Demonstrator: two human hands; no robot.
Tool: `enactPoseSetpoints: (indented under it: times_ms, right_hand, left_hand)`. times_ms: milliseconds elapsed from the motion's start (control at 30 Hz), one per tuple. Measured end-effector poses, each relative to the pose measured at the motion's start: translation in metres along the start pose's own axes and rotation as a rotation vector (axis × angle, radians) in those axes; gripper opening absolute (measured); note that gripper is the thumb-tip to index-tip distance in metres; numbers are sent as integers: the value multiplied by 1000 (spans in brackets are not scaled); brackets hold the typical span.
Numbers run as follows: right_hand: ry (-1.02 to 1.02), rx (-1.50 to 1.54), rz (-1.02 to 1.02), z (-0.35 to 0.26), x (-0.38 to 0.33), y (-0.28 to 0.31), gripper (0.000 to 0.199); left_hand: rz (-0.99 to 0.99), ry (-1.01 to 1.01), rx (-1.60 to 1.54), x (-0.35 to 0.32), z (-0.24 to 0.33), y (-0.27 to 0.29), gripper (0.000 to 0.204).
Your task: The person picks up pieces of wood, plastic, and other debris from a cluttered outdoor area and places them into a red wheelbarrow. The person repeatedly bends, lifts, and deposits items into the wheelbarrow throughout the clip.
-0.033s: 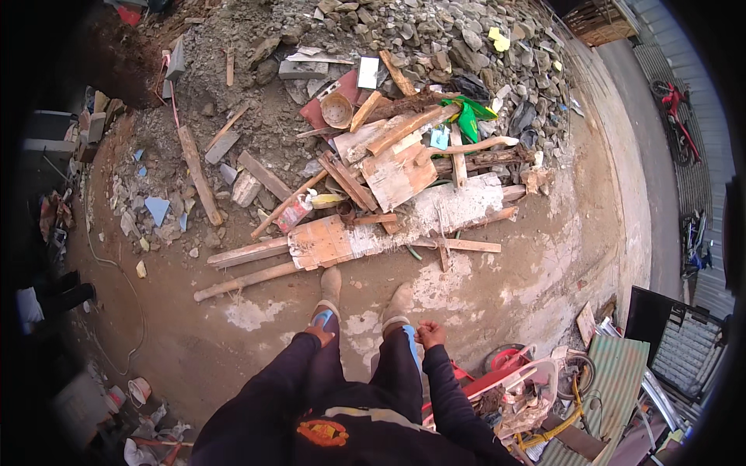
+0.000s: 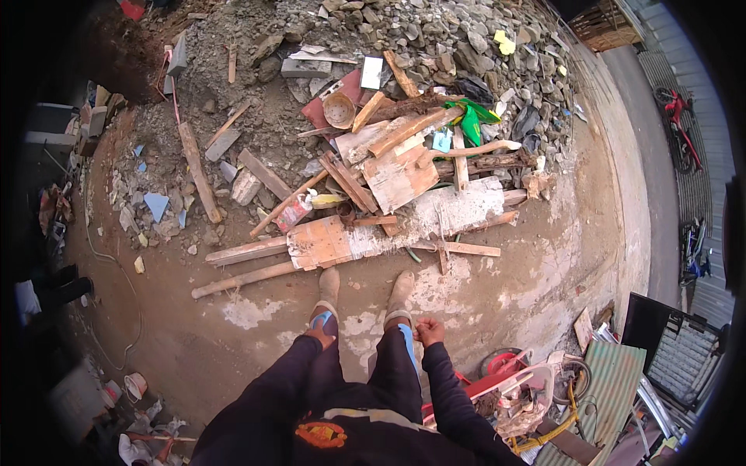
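Note:
My left hand [image 2: 320,333] hangs beside my left knee with nothing visible in it; its fingers look loosely stretched out. Next to my right leg, my right hand [image 2: 429,332] is curled closed, and no object shows in it. Neither hand touches the wood in front of me. Just beyond my left boot [image 2: 329,287] lies a long paint-stained board [image 2: 318,242] with a round wooden pole [image 2: 245,279] along its near side. My right boot [image 2: 401,291] stands on the stained ground.
Broken planks [image 2: 400,179], a woven basket [image 2: 339,110] and a green cloth [image 2: 471,120] lie ahead, backed by stone rubble [image 2: 458,46]. A red wheelbarrow [image 2: 497,386] with debris and a corrugated sheet [image 2: 614,380] are at the lower right. A hose [image 2: 138,303] runs along the left.
My right boot has shifted slightly forward toward the boards. Both hands keep nearly the same place and shape.

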State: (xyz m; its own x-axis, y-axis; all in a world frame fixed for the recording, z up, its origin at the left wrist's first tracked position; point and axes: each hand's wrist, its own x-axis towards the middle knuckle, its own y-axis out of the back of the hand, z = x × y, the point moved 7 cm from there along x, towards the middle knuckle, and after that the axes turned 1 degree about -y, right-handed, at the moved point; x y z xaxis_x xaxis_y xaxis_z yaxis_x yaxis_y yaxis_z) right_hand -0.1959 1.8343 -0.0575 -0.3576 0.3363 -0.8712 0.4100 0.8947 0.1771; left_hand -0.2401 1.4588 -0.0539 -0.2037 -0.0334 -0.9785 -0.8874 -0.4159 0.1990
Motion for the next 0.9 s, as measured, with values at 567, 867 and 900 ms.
enactPoseSetpoints:
  times_ms: [567, 867, 900]
  right_hand:
    - [298, -780, -232, -172, 296, -121, 11]
    - [160, -846, -197, -132, 306, -185, 20]
    - [162, -851, -217, -125, 304, -195, 20]
  left_hand:
    - [261, 792, -563, 30, 32, -72, 60]
    - [291, 855, -568, 31, 31, -73, 51]
    - [282, 871, -574, 31, 28, -75, 50]
